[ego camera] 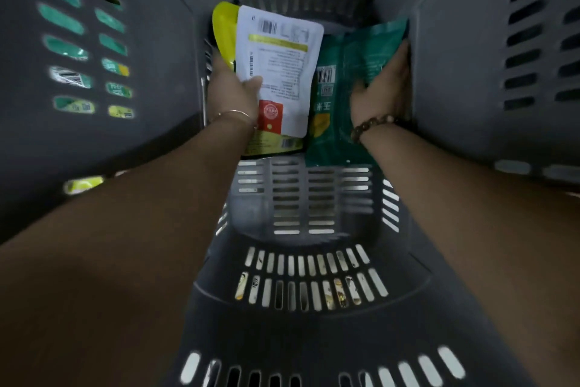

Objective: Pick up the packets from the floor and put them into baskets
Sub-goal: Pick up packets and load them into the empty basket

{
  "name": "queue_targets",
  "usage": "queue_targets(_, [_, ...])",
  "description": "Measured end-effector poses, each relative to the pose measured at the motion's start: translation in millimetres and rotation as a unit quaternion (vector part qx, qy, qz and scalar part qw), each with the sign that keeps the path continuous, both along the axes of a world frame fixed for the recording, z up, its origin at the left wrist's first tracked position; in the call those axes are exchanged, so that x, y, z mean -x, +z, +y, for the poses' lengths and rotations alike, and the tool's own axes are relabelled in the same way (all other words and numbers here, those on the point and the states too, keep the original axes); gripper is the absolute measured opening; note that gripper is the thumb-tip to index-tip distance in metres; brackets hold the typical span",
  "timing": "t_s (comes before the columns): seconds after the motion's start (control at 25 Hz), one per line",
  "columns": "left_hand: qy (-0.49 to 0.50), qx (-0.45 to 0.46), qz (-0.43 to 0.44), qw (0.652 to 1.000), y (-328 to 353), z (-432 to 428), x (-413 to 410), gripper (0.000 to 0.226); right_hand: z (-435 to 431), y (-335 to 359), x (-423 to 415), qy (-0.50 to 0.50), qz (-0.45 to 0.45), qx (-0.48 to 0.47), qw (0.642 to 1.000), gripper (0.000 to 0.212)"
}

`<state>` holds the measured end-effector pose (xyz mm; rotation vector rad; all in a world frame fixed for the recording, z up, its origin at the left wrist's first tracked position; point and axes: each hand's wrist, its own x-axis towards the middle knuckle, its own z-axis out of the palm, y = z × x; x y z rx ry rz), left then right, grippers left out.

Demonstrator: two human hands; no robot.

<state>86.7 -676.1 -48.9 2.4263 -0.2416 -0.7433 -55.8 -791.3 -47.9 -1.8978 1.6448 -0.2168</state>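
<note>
Head view: left grip (235, 91) clamps white packet (279, 50), right grip (383, 87) clamps green packet (367, 47).

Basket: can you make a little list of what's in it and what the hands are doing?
basket: grey, with slotted walls
left hand: grips white packet, yellow packet behind it
right hand: touches green packet by the basket's wall
where: both hands reach deep inside the basket

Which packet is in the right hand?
The dark green packet, gripped by the right hand; the left hand holds the white packet, a yellow packet behind it.
</note>
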Motion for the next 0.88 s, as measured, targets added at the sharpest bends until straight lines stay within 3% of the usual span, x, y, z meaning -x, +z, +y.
queue_targets(0.12, [-0.122,-0.042,-0.162,0.978,8,8,22,0.079,16,10,7,0.122,0.080,0.085,0.986,0.087])
queue_targets(0.24, [-0.336,-0.149,-0.153,0.917,9,23,42,0.086,33,14,17,0.275,0.172,0.046,0.945,0.091])
queue_targets(0.32, [-0.409,-0.212,-0.137,0.877,-1,29,47,0.088,31,8,19,0.353,0.240,-0.011,0.904,0.094])
queue_targets(0.48, [-0.399,-0.222,-0.136,0.879,-26,25,44,0.089,18,-17,14,0.418,0.321,-0.100,0.844,0.116])
queue_targets(0.64, [-0.400,-0.253,-0.114,0.874,-35,25,44,0.091,20,-27,13,0.418,0.318,-0.118,0.843,0.123])
queue_targets(0.8, [-0.430,-0.273,-0.091,0.856,-14,22,37,0.092,16,-12,7,0.394,0.313,-0.164,0.849,0.101])
queue_targets(0.88, [-0.403,-0.244,-0.057,0.880,6,20,36,0.083,14,4,7,0.370,0.287,-0.156,0.870,0.086])
